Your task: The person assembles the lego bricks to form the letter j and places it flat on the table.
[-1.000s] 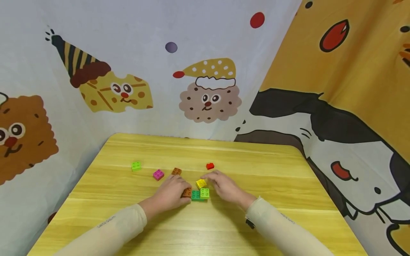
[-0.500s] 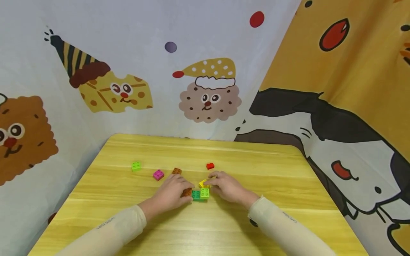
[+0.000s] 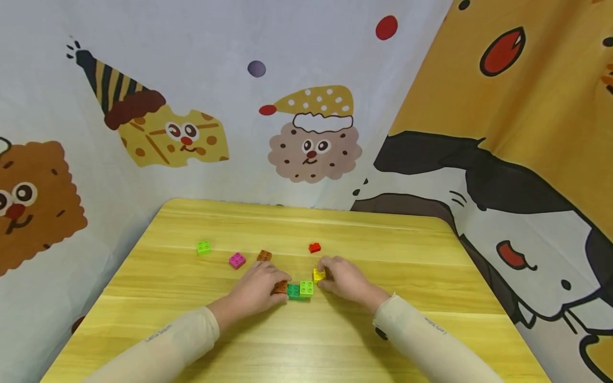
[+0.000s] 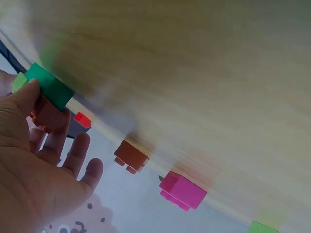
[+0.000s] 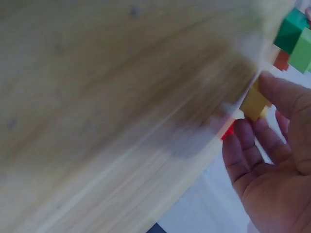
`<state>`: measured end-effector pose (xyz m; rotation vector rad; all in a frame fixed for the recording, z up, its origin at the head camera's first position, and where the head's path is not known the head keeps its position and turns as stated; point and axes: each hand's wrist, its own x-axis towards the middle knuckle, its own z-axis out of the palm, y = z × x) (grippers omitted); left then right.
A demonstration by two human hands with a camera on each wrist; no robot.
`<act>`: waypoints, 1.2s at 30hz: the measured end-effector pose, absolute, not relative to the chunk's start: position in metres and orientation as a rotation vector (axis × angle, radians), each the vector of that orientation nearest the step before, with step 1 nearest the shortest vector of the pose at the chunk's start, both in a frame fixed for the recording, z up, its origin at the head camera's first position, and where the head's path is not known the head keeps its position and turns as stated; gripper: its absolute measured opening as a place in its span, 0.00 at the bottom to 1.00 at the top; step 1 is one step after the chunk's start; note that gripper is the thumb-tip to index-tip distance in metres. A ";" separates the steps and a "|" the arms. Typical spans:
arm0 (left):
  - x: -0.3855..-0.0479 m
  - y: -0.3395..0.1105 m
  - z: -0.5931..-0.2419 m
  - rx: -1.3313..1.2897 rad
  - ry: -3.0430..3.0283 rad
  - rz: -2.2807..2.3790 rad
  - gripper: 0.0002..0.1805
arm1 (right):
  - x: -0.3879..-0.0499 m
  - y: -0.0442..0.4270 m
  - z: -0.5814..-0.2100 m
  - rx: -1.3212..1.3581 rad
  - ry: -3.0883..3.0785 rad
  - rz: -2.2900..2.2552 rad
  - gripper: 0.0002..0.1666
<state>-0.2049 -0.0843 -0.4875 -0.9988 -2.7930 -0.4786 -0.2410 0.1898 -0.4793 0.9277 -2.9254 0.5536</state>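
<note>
My left hand (image 3: 256, 287) pinches a brown brick (image 3: 280, 288) between thumb and fingers; in the left wrist view that brown brick (image 4: 49, 114) sits against a green brick (image 4: 50, 86). Right of it in the head view are the dark green brick (image 3: 293, 291) and a light green brick (image 3: 306, 288), which stands at the right end. My right hand (image 3: 347, 280) holds a yellow brick (image 3: 318, 275) with thumb and fingers, just behind and right of the light green one. In the right wrist view the yellow brick (image 5: 255, 103) is apart from the light green brick (image 5: 302, 52).
Behind the hands on the wooden table (image 3: 287, 340) lie a small red brick (image 3: 314, 248), another brown brick (image 3: 264, 256), a pink brick (image 3: 237, 260) and, farther left, a light green brick (image 3: 204, 247). A printed cloth (image 3: 215, 64) hangs behind the table.
The yellow brick has shifted right and turned straighter, and my right hand, moving right too, has come to grip it. My left hand has stayed nearly still on the brown brick.
</note>
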 end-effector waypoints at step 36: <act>-0.203 -0.084 -0.489 -0.986 -2.775 -0.517 0.24 | -0.203 0.169 -0.471 0.546 -2.902 1.938 0.21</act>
